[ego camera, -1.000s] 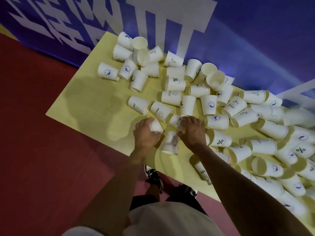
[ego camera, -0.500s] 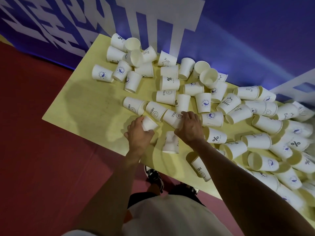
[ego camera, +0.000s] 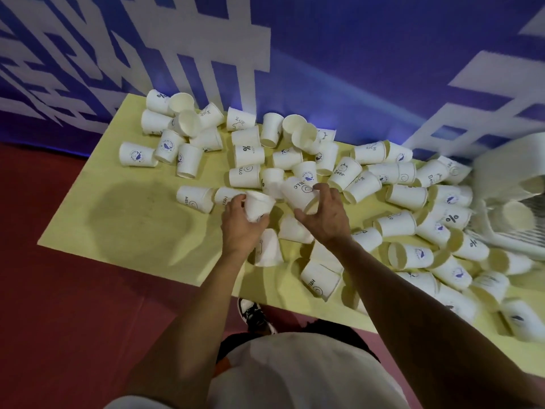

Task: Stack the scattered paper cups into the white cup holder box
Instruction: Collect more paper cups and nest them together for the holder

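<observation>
Many white paper cups lie scattered on their sides over a yellow table (ego camera: 124,219). My left hand (ego camera: 240,228) grips one small white cup (ego camera: 258,205) just above the table. Beside it, my right hand (ego camera: 324,219) grips a second cup printed "HELLO" (ego camera: 299,193), lifted and tilted toward the left one. The two held cups are a short gap apart. At the far right edge, blurred, stands the white cup holder box (ego camera: 513,202) with cups in it.
A blue and white banner (ego camera: 324,69) rises right behind the table. Red floor (ego camera: 73,305) lies to the left and in front. More cups (ego camera: 265,252) lie just under my wrists. My shoes (ego camera: 255,315) show below the table edge.
Both hands have lifted their cups off the table and drawn them toward each other. The view has swung right, bringing the white box into sight.
</observation>
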`<state>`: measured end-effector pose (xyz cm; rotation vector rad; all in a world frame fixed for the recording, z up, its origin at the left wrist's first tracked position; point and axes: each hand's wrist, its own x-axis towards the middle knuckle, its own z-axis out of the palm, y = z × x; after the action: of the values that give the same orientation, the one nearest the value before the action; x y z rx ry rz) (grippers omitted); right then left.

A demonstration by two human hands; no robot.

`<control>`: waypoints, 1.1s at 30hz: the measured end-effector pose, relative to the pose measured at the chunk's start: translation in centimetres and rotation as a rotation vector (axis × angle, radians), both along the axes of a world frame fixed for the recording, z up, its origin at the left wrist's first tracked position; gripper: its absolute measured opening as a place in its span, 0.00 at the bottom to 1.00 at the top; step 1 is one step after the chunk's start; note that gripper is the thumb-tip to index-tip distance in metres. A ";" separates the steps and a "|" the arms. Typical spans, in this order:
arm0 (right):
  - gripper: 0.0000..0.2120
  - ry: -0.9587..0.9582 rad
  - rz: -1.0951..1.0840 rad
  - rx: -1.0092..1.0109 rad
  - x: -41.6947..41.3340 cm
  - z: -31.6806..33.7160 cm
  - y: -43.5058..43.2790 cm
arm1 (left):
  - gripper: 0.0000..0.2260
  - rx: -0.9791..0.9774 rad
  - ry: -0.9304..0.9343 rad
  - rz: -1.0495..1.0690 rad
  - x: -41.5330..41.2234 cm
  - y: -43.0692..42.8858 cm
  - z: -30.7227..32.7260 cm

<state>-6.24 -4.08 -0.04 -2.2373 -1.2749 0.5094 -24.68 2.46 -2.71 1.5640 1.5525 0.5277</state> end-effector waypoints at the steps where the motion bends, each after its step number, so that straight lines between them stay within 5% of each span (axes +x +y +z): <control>1: 0.36 0.003 -0.031 0.026 0.8 0.2 -0.8 | 0.32 -0.013 -0.013 -0.029 1.0 -0.4 0.3; 19: 0.38 0.218 -0.226 0.155 20.3 1.7 -15.9 | 0.34 0.016 -0.043 -0.175 21.1 -13.6 3.3; 33: 0.36 0.066 -0.667 0.298 30.8 4.7 -23.5 | 0.34 -0.066 -0.151 -0.548 35.0 -16.4 3.3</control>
<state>24.58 -27.59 4.65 -2.1881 -0.4703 0.1244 10.27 -13.95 0.58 1.7612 0.9583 0.2725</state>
